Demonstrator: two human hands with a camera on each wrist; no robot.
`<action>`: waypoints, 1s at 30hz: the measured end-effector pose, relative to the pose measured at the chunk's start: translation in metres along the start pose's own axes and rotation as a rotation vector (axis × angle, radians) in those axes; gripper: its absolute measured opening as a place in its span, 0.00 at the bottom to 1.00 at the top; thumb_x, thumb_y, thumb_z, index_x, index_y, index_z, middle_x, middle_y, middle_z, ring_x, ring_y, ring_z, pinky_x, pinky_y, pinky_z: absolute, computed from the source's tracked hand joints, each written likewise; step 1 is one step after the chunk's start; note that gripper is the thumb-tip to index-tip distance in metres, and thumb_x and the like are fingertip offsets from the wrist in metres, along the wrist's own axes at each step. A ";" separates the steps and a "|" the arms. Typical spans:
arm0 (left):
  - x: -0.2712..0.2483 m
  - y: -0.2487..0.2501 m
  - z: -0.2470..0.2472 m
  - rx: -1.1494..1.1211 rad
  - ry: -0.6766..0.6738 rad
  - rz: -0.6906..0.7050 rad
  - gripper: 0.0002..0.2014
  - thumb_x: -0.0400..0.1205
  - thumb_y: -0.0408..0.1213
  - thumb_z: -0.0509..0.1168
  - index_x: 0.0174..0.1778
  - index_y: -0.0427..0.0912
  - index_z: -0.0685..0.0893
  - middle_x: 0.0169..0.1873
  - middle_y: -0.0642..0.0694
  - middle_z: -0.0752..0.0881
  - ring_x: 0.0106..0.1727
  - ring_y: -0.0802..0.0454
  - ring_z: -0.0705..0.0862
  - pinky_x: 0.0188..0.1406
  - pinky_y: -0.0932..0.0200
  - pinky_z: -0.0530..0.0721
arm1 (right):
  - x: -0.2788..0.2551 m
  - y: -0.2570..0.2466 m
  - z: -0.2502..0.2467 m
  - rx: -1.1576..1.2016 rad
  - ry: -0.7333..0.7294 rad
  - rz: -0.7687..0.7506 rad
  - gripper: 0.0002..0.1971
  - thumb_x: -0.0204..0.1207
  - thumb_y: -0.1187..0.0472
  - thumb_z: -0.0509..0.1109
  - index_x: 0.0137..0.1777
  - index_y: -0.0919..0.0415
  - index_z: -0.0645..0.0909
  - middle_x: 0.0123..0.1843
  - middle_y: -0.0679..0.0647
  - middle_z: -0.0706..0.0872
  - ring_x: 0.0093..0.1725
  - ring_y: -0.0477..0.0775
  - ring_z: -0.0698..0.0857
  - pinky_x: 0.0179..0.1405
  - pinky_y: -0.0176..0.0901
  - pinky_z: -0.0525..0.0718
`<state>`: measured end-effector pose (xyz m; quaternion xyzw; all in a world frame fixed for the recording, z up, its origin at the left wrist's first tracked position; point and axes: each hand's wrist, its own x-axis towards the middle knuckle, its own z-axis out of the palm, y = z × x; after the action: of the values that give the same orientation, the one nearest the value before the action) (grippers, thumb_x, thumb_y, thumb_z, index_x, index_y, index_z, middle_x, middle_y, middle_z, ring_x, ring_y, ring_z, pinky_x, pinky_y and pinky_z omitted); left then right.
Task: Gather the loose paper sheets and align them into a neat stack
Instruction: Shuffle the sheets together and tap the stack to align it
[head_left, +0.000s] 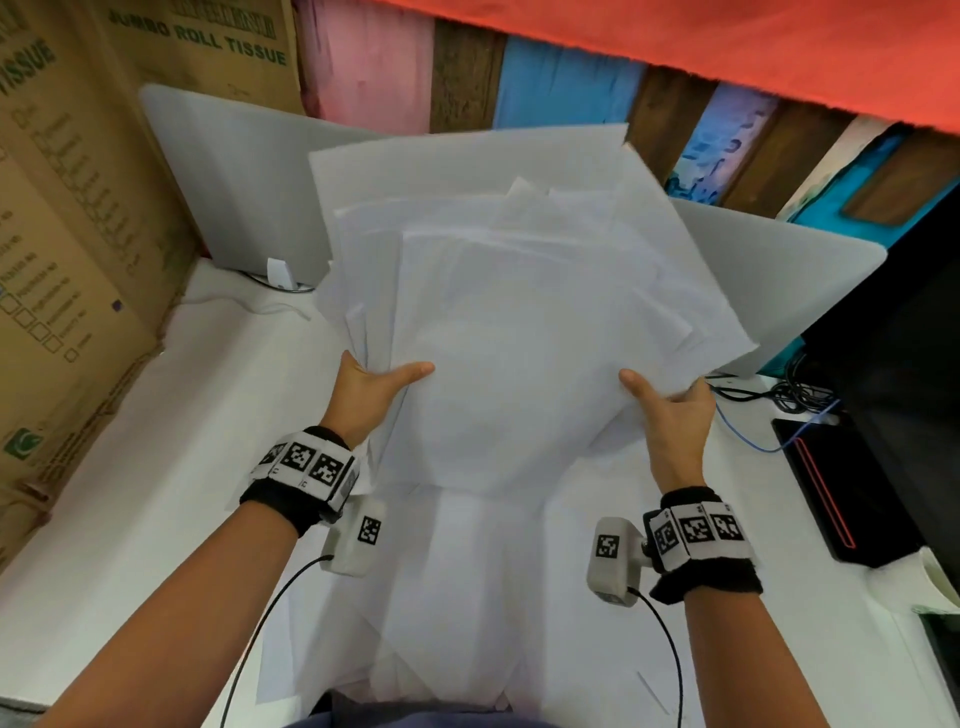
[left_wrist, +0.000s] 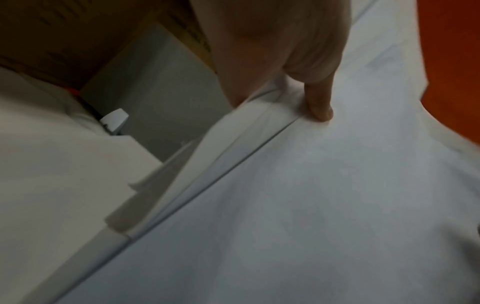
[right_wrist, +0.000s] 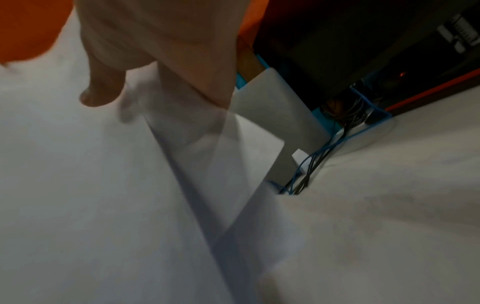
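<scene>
A loose bundle of white paper sheets (head_left: 519, 312) is lifted off the white table (head_left: 182, 467), tilted up and away, with edges and corners fanned unevenly. My left hand (head_left: 374, 387) grips its left edge, thumb on the front face and fingers hidden behind. My right hand (head_left: 670, 410) grips the right edge the same way. In the left wrist view the thumb presses the sheets (left_wrist: 311, 185) near staggered edges. In the right wrist view the thumb lies on the paper (right_wrist: 91, 185), fingers behind it. More sheets (head_left: 441, 597) lie flat on the table below.
Grey divider panels (head_left: 234, 182) stand at the table's back. Cardboard boxes (head_left: 67, 234) wall in the left side. On the right are a black monitor (head_left: 909, 364), a black pad (head_left: 826, 483) and tangled cables (head_left: 779, 395).
</scene>
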<state>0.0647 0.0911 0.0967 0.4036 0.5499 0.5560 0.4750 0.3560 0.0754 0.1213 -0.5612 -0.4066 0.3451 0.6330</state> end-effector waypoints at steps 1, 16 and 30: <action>0.000 0.009 -0.001 -0.024 -0.013 0.050 0.28 0.62 0.39 0.82 0.57 0.41 0.83 0.54 0.45 0.87 0.58 0.50 0.86 0.61 0.50 0.82 | 0.003 -0.001 -0.005 -0.030 -0.027 -0.012 0.17 0.67 0.68 0.78 0.51 0.58 0.76 0.47 0.47 0.84 0.45 0.36 0.84 0.51 0.39 0.82; -0.001 0.034 -0.030 -0.078 -0.160 0.121 0.31 0.55 0.41 0.78 0.55 0.47 0.81 0.45 0.56 0.90 0.52 0.55 0.88 0.48 0.64 0.85 | 0.025 0.006 -0.035 -0.180 -0.701 0.343 0.39 0.42 0.51 0.87 0.57 0.57 0.81 0.49 0.46 0.91 0.50 0.45 0.89 0.47 0.35 0.86; 0.004 0.007 -0.031 -0.138 -0.041 0.003 0.19 0.70 0.23 0.71 0.51 0.50 0.82 0.44 0.54 0.90 0.54 0.47 0.86 0.60 0.46 0.81 | 0.017 0.000 -0.013 -0.247 0.032 -0.044 0.15 0.64 0.67 0.80 0.27 0.57 0.75 0.27 0.49 0.79 0.25 0.35 0.75 0.35 0.27 0.76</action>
<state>0.0327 0.0882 0.1009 0.3820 0.4995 0.5849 0.5122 0.3747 0.0853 0.1235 -0.6315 -0.4481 0.2695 0.5726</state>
